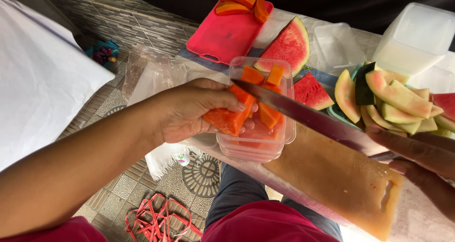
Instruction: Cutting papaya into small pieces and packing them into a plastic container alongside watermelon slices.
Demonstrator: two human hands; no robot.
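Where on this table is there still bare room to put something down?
The wooden cutting board is mostly bare below the knife. The pink board is free except for papaya slices at its far end. Around the watermelon rinds and clear container it is crowded.

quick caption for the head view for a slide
Left hand lowers papaya chunks into a clear tub; right hand holds a knife.

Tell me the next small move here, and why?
Probably ease the left hand open to drop the orange fruit pieces into the clear container: they are already held over its rim, steadied by the knife in the right hand.
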